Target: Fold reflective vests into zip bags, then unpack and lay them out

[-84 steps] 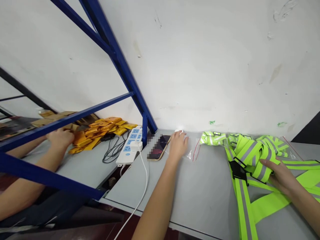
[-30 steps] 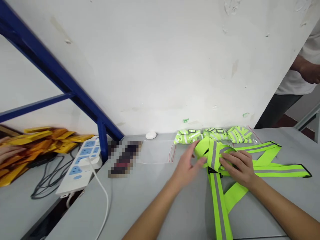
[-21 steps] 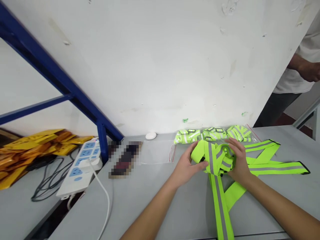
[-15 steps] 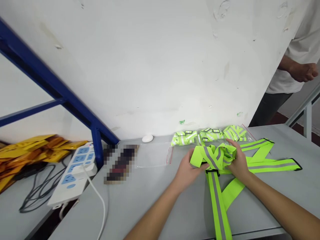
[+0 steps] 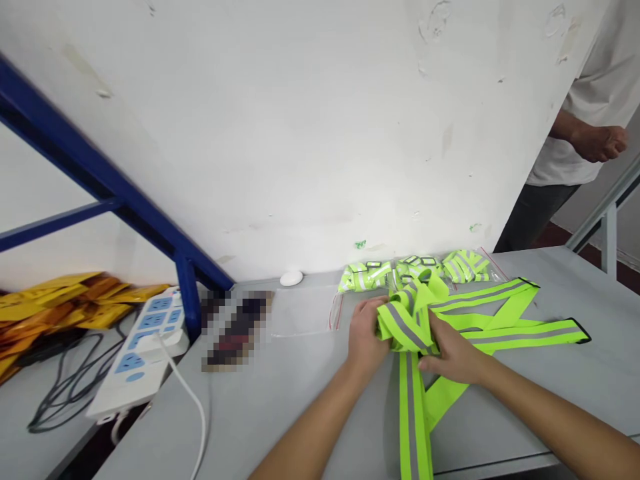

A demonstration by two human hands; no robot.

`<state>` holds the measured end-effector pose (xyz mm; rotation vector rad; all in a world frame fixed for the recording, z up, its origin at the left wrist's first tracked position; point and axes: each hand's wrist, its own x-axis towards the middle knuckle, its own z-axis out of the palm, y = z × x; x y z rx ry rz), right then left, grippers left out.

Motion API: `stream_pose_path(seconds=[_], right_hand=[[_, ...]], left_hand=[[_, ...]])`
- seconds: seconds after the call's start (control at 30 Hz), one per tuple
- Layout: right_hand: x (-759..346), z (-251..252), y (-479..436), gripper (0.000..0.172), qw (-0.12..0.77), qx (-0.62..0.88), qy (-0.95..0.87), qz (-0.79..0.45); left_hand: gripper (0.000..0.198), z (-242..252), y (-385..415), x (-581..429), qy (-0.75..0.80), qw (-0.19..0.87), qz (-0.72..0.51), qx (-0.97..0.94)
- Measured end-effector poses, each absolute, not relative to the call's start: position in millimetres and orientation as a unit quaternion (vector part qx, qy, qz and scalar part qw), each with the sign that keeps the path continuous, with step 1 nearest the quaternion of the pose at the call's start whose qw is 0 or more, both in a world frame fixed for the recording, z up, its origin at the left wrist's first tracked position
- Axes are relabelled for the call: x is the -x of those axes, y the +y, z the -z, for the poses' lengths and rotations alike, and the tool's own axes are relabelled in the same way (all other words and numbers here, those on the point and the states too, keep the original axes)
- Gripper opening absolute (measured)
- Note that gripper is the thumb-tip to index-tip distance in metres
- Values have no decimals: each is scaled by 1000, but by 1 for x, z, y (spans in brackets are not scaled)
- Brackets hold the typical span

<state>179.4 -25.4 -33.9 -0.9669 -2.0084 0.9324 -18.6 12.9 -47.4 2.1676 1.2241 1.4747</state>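
Observation:
A bundle of neon-green reflective strap with a grey stripe is held between my two hands, above the grey table. My left hand is closed round the bundle's left side. On the right side, my right hand grips it with the thumb low and the fingers behind, partly hidden. Long strap lengths with black buckles lie flat to the right. Another strap length hangs down toward the table's front edge. Behind the hands lie several clear bags of folded green straps.
An empty-looking clear zip bag lies left of the hands, near a white oval object. At left are a blue metal frame, a white power strip with cables, and yellow packets. A person stands behind right.
The bundle has turned and shifted slightly left and down in my hands. My right hand has moved from its far side to its near right side. The view has shifted a little.

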Motion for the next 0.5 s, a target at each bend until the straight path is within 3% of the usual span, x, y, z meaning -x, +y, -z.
stream_pose_path(seconds=[0.03, 0.1, 0.2, 0.37, 0.5], right_hand=[[-176, 36, -27, 66, 346, 388, -774, -362], [-172, 40, -27, 49, 346, 441, -745, -361], [-176, 47, -24, 28, 407, 481, -699, -339], [-197, 43, -16, 21, 465, 462, -666, -356], [-209, 41, -7, 31, 504, 503, -580, -395]], left_hand=[[27, 47, 13, 17, 394, 105, -498, -765], [26, 45, 13, 13, 348, 71, -490, -796], [41, 39, 10, 11, 284, 89, -476, -827], [67, 12, -7, 23, 252, 357, -371, -820], [38, -6, -13, 31, 255, 522, -367, -726]])
